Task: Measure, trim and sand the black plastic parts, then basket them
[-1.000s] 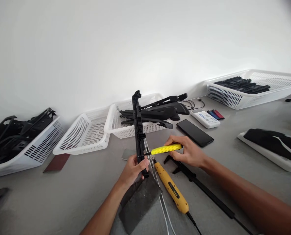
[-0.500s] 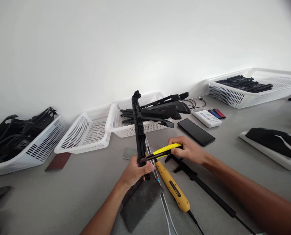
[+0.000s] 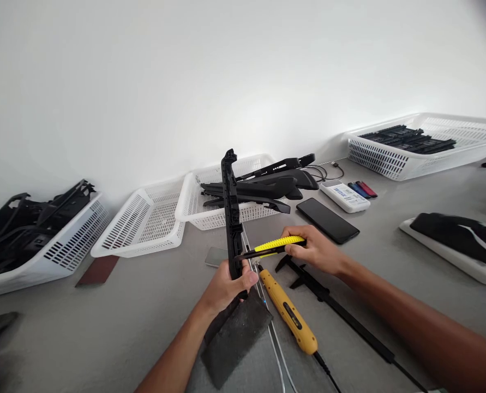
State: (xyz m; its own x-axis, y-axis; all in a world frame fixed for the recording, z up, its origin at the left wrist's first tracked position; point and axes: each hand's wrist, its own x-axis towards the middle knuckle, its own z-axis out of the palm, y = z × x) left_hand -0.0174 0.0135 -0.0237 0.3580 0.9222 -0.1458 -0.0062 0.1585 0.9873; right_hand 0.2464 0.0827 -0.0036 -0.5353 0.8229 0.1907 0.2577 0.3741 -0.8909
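My left hand (image 3: pixel 227 289) is closed round the lower end of a long black plastic part (image 3: pixel 230 202), which stands nearly upright above the table. In my right hand (image 3: pixel 312 249) is a yellow and black utility knife (image 3: pixel 276 246), pointing left. Its tip meets the black part just above my left thumb; whether the edge is cutting, I cannot tell. Under the hands lie a dark grey sheet (image 3: pixel 238 338), a yellow corded hand tool (image 3: pixel 289 312) and black calipers (image 3: pixel 333 304). White cables run beside the sheet.
White baskets hold black plastic parts at the left (image 3: pixel 58 251), middle (image 3: pixel 210 221) and right (image 3: pixel 394 166); another white basket (image 3: pixel 136 248) stands between. A phone (image 3: pixel 328 219), a white box (image 3: pixel 346 197), a brown sheet (image 3: pixel 97 271) and a black-and-white piece (image 3: pixel 457 245) lie on the grey table.
The knife has tilted slightly, its tip rising a little along the black part. The black part has shifted slightly up. Both hands keep their grips.
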